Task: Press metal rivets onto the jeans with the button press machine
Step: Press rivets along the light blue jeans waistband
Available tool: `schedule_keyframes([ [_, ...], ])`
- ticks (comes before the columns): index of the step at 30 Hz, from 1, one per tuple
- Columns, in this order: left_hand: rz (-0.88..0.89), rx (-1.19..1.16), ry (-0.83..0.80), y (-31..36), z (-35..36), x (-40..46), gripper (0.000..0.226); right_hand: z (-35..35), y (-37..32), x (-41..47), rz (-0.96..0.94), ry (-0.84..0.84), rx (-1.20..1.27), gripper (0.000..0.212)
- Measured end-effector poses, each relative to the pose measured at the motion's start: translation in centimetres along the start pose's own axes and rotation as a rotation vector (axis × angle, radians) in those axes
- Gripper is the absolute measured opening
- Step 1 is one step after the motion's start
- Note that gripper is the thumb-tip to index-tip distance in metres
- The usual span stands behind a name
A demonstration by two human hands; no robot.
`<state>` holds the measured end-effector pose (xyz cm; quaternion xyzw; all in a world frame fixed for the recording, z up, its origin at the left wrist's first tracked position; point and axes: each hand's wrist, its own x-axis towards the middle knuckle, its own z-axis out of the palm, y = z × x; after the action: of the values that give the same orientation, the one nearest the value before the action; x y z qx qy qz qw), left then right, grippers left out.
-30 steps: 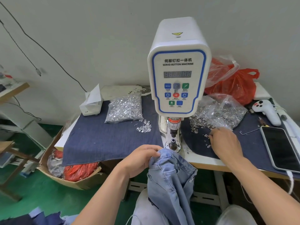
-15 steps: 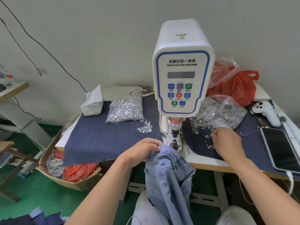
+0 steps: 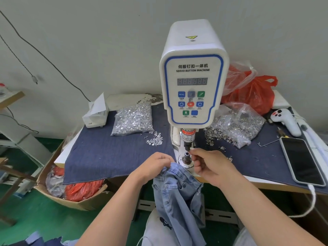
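A white servo button machine point(image 3: 192, 71) stands at the middle of the table, its punch over a small black lower die point(image 3: 186, 155). Light blue jeans point(image 3: 177, 192) hang from the table's front edge down to my lap. My left hand point(image 3: 154, 166) grips the jeans' top edge just left of the die. My right hand point(image 3: 211, 164) pinches a small metal rivet at its fingertips right beside the die, under the punch. A clear bag of silver rivets point(image 3: 133, 119) lies left of the machine, and a bag of ring-shaped rivet parts point(image 3: 236, 125) spills open on the right.
Dark denim cloth point(image 3: 106, 153) covers the table. A tissue box point(image 3: 96, 112) sits at back left, a red plastic bag point(image 3: 252, 91) at back right, a white handheld controller point(image 3: 285, 121) and a charging phone point(image 3: 301, 160) at the right. A cardboard box point(image 3: 58, 190) stands on the green floor.
My right hand left the loose ring parts on the right and came left to the die with a small piece pinched. My left hand kept its hold on the jeans.
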<state>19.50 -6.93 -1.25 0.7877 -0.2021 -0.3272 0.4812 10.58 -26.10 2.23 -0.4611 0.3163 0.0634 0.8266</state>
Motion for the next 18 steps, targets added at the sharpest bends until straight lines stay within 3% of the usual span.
schedule_keyframes([
  [5,0.009,0.001,-0.002,0.0,0.0,0.0,0.036,0.5,0.0,0.0,0.135,-0.044,0.209,0.011],
  [13,0.04,-0.006,0.028,-0.1,0.3,-0.3,0.042,0.6,0.2,0.2,0.171,-0.068,0.279,0.017],
  [16,0.059,-0.01,0.053,0.0,0.5,-0.5,0.04,0.2,0.3,-0.2,0.143,-0.091,0.299,0.023],
  [18,0.066,-0.044,0.06,0.0,0.8,-0.8,0.034,-0.5,0.6,-0.5,0.025,-0.077,0.193,0.016],
])
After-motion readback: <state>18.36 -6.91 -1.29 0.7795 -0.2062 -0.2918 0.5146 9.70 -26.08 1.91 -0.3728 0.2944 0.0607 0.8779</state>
